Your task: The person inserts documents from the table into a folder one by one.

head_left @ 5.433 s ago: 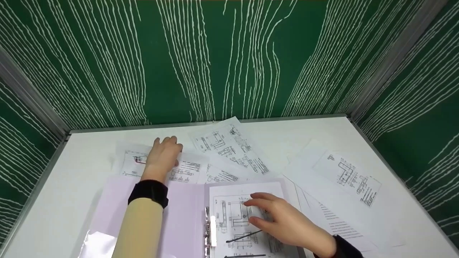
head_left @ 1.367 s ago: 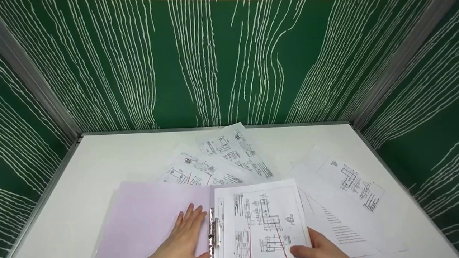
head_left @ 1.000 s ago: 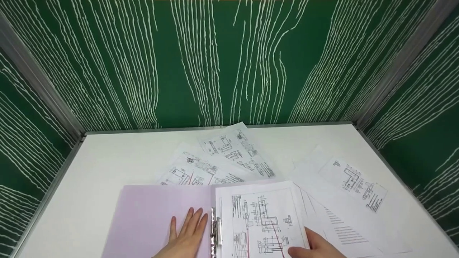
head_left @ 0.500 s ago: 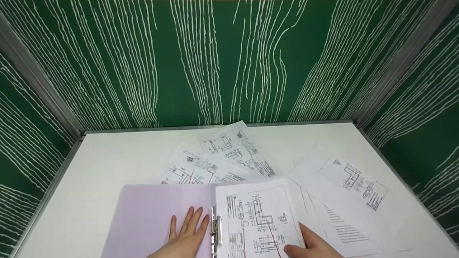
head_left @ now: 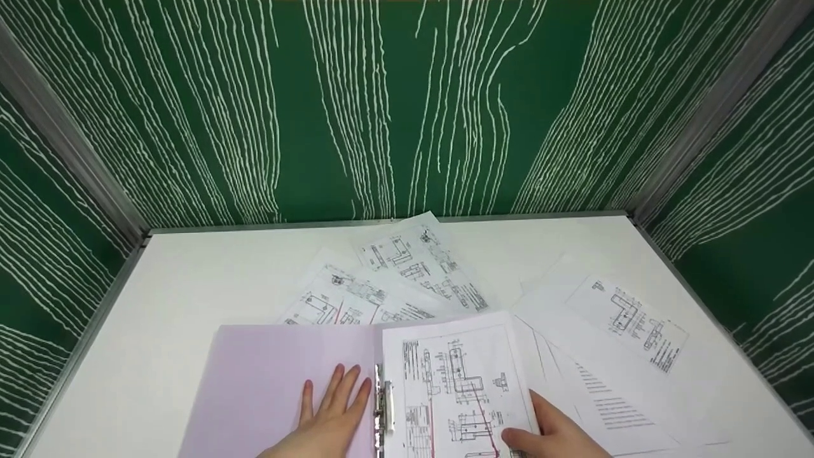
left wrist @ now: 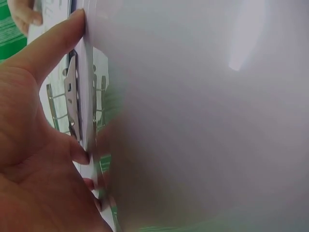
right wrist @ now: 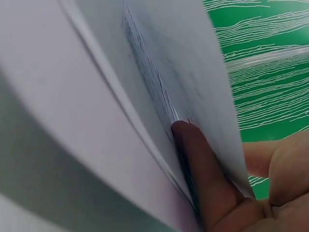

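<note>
A pale purple folder [head_left: 273, 356] lies spread wide, with a metal clip [head_left: 385, 407] along its middle. On its right side are sheets of paper [head_left: 439, 369] with technical drawings and red lines on the top one. My left hand [head_left: 324, 420] rests on the left cover beside the clip, fingers straight and spread. At the sheets' right edge my right hand [head_left: 553, 429] pinches the paper, thumb on top. In the right wrist view a fingertip [right wrist: 181, 128] of that hand is tucked behind the lifted sheet [right wrist: 188, 63].
Behind the folder, loose drawing sheets [head_left: 413, 261] overlap on the white table [head_left: 191, 273]. More printed sheets [head_left: 626, 318] lie at the right. A green wall [head_left: 407, 108] with white wavy lines stands at the table's back, and similar walls flank both sides.
My left hand has come from the back-left papers onto the cover. My right hand, earlier above the page, now grips its edge. Two thin dark sticks on the page are no longer visible.
</note>
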Demonstrator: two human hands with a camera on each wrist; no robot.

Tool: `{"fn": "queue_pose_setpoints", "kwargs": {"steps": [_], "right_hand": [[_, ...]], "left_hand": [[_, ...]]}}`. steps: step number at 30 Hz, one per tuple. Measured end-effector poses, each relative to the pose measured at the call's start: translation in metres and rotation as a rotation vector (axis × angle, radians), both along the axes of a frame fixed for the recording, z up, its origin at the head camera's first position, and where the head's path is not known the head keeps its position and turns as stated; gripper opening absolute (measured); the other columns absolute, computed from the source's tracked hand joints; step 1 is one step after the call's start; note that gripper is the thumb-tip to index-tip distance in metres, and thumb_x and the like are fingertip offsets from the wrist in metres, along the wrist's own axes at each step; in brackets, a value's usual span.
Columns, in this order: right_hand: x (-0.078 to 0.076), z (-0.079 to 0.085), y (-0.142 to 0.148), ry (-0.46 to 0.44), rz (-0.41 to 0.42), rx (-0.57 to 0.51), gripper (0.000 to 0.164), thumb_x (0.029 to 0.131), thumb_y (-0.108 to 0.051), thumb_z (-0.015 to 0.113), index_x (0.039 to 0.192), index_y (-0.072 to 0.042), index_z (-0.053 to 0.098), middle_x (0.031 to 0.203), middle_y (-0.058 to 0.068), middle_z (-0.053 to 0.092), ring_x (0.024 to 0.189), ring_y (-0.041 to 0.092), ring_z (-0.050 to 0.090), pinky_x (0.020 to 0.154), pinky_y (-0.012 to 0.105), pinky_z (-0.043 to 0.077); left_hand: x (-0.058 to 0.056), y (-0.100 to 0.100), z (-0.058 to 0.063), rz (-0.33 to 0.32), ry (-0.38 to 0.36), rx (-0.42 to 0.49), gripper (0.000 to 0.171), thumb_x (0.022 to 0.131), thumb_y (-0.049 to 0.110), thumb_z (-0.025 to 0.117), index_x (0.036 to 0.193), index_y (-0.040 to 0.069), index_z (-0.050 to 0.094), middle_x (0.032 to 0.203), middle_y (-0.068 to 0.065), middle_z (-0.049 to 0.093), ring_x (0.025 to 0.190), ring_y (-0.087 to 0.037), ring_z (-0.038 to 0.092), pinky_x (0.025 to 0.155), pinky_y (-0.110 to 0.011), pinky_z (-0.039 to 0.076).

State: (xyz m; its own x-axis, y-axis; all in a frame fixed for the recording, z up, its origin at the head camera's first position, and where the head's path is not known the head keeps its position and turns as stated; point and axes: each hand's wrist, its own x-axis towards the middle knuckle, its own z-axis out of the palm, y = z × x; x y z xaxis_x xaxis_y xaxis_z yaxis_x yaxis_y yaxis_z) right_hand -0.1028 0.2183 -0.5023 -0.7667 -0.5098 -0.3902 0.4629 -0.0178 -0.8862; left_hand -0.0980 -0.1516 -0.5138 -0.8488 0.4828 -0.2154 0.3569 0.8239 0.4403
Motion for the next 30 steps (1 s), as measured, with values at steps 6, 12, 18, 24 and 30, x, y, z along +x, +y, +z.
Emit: {"fn": "queue_pose_setpoints", "kwargs": {"steps": [6,12,18,24,30], "right_hand": [[-0.001,0.001,0.0,0.006,0.014,-0.026,0.082,0.096,-0.007,0.062,0.156,0.002,0.006,0.142,0.02,0.051,0.126,0.036,0.055,0.098,0.038,0.049],[0.0,0.002,-0.002,0.046,0.018,0.039,0.084,0.097,-0.011,0.064,0.157,0.0,0.006,0.142,0.018,0.053,0.123,0.035,0.057,0.097,0.037,0.051],[-0.001,0.015,0.0,0.072,0.002,0.197,0.081,0.094,-0.022,0.069,0.153,-0.003,0.016,0.132,0.015,0.059,0.114,0.033,0.063,0.091,0.037,0.054],[-0.005,0.028,0.012,0.073,-0.054,0.451,0.09,0.089,-0.042,0.073,0.156,-0.011,0.021,0.123,0.014,0.057,0.101,0.029,0.063,0.088,0.038,0.055],[-0.008,0.035,0.029,0.07,-0.102,0.455,0.082,0.092,-0.042,0.069,0.156,-0.015,0.024,0.123,0.016,0.058,0.098,0.032,0.065,0.09,0.042,0.056]], "left_hand": [[0.001,-0.001,0.0,-0.01,-0.005,0.012,0.142,0.059,0.098,0.05,0.16,0.006,0.009,0.165,-0.016,-0.009,0.149,-0.038,-0.013,0.107,-0.07,-0.016],[-0.001,0.001,0.0,-0.002,-0.017,-0.02,0.143,0.057,0.099,0.049,0.16,0.007,0.011,0.166,-0.015,-0.008,0.15,-0.037,-0.012,0.107,-0.071,-0.015],[-0.003,0.004,0.003,0.023,-0.019,-0.063,0.145,0.054,0.101,0.046,0.159,0.005,0.017,0.166,-0.016,-0.001,0.15,-0.037,-0.006,0.108,-0.071,-0.013],[-0.004,0.007,0.005,0.037,-0.027,-0.092,0.147,0.052,0.102,0.045,0.158,0.005,0.019,0.166,-0.016,0.002,0.15,-0.038,-0.004,0.108,-0.072,-0.011],[-0.006,0.008,0.008,0.034,-0.021,-0.083,0.148,0.051,0.102,0.048,0.157,0.002,0.022,0.165,-0.02,0.007,0.15,-0.042,0.0,0.105,-0.075,-0.01]]}}
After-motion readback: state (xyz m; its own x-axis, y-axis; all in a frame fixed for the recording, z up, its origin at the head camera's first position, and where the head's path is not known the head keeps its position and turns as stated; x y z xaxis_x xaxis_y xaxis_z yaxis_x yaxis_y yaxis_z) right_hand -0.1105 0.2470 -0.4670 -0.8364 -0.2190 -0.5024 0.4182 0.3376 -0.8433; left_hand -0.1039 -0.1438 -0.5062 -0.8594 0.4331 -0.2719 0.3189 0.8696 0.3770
